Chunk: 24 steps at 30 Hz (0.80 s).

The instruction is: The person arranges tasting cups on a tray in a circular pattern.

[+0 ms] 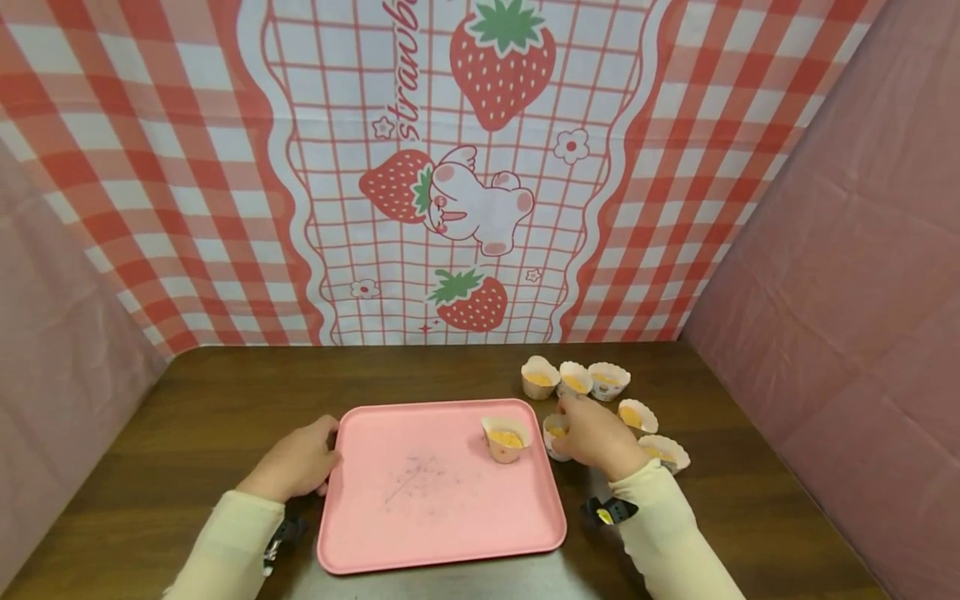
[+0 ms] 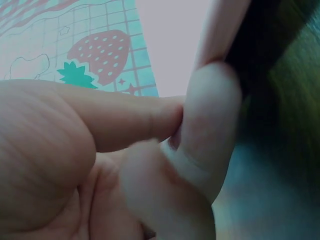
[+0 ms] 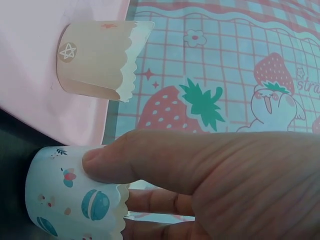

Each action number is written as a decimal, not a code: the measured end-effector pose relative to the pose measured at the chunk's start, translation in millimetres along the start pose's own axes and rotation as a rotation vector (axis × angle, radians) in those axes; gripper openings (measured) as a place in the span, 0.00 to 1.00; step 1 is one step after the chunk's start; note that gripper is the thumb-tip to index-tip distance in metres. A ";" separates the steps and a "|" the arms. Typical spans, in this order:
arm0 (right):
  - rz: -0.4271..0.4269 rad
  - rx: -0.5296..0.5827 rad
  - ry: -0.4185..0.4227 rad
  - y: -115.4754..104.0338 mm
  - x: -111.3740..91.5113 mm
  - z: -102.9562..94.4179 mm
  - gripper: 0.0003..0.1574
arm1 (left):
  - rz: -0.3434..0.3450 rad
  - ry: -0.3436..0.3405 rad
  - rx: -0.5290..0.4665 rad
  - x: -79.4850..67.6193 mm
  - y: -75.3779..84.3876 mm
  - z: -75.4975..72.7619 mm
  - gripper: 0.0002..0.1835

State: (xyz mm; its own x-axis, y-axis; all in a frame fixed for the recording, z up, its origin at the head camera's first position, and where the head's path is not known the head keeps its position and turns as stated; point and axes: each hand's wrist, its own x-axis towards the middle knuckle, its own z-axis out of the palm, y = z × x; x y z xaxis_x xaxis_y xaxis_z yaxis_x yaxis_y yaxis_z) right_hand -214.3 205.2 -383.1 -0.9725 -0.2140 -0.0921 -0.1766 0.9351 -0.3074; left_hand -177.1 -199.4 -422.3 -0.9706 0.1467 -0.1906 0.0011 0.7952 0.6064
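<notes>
My left hand (image 1: 298, 460) pinches the left rim of a pink tray (image 1: 375, 525), thumb and fingertip meeting at its edge in the left wrist view. One paper baking cup (image 1: 506, 446) with yellow filling stands on the tray near its right side. Just off the tray's right edge, my right hand (image 1: 600, 433) grips another paper cup (image 3: 75, 192), white with a macaron print. Its thumb lies on the outer wall near the scalloped rim, with fingers on the far side. That cup also holds something yellow.
Several more filled paper cups stand on the brown table (image 1: 247, 383) right of the tray: three at the back, including a plain cup (image 1: 538, 379), and two beyond my right hand, including a wide cup (image 1: 666, 454). A strawberry-print cloth (image 1: 480, 200) hangs behind; pink cloth covers both sides.
</notes>
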 end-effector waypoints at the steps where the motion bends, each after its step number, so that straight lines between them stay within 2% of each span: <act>1: -0.001 0.000 0.000 0.0 0.2 0.1 0.33 | -0.003 -0.003 -0.001 -0.2 0.0 -0.1 0.25; 13: -0.013 0.007 0.006 1.8 2.8 0.5 0.32 | -0.030 -0.046 -0.022 0.1 0.1 -3.2 0.25; 19: -0.005 0.005 0.007 1.8 4.2 -0.9 0.34 | -0.020 -0.035 -0.034 2.3 -1.6 -2.8 0.23; 24: -0.007 0.012 0.009 0.0 3.0 -2.9 0.30 | -0.020 -0.033 -0.036 2.6 -2.0 -2.2 0.22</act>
State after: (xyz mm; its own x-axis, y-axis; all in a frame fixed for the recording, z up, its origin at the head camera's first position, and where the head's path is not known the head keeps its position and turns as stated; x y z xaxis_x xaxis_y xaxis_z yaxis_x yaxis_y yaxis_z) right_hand -217.7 205.4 -380.7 -0.9726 -0.2181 -0.0812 -0.1818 0.9299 -0.3197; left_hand -180.1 -202.0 -422.3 -0.9620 0.1509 -0.2276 -0.0272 0.7764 0.6296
